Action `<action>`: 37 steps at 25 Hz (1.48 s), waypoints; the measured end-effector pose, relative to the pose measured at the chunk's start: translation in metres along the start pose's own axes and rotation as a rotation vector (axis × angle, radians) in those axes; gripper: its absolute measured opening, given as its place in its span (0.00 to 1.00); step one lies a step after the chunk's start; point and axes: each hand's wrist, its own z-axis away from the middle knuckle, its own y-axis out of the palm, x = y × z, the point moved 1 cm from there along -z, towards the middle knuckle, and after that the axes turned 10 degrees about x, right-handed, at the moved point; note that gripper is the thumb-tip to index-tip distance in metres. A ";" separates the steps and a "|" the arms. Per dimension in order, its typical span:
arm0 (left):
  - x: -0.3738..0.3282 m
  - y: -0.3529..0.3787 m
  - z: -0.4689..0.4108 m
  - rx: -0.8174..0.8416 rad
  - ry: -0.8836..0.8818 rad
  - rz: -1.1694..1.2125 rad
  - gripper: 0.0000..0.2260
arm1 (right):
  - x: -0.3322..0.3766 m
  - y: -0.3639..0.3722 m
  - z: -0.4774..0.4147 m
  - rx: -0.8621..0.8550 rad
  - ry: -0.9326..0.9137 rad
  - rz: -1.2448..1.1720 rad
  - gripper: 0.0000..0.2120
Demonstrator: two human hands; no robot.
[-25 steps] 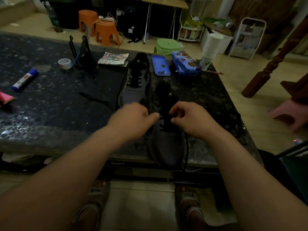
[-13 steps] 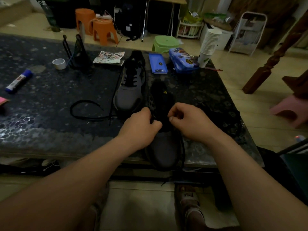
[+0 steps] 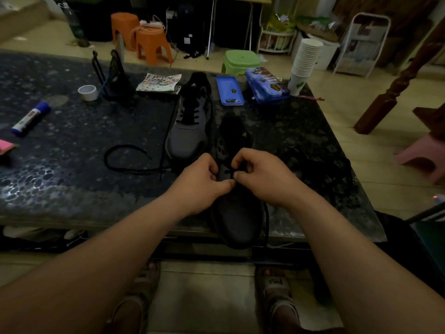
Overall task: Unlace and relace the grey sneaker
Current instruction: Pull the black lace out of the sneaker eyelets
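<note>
Between the two hands, the grey sneaker [image 3: 238,213] is lying on the dark speckled table [image 3: 72,189], its toe pointing back toward the person and hanging just over the near edge. Both hands are meeting close together over the sneaker's lacing area. The right hand [image 3: 262,177] is pinching the black lace [image 3: 231,173] between thumb and curled forefinger, right above the eyelets. The left hand [image 3: 199,182] is curling its fingers against the sneaker's left side, its thumb tip touching the right thumb; whether it is gripping the lace or the sneaker's edge cannot be told in this dim light.

Just beyond the left hand, a second sneaker [image 3: 190,131] is sitting laced, toe toward the person. Left of that hand, a loose lace [image 3: 125,160] is curling across the table. Farther left, well apart from the hands, a glue stick [image 3: 31,119] and a roll of tape [image 3: 88,92] are resting. Beyond the right hand, a blue tin [image 3: 230,91], a pencil case [image 3: 265,88] and a stack of paper cups [image 3: 304,63] are standing near the far edge.
</note>
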 end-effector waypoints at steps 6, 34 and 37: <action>-0.004 -0.002 0.001 -0.016 0.025 -0.032 0.19 | -0.003 -0.003 0.004 0.012 -0.036 -0.279 0.06; -0.051 -0.011 -0.006 -0.078 0.261 -0.416 0.08 | -0.036 -0.086 0.045 -0.424 -0.072 -1.110 0.10; -0.072 -0.021 -0.010 -0.086 0.321 -0.292 0.05 | -0.035 -0.078 0.046 -0.375 0.005 -1.025 0.10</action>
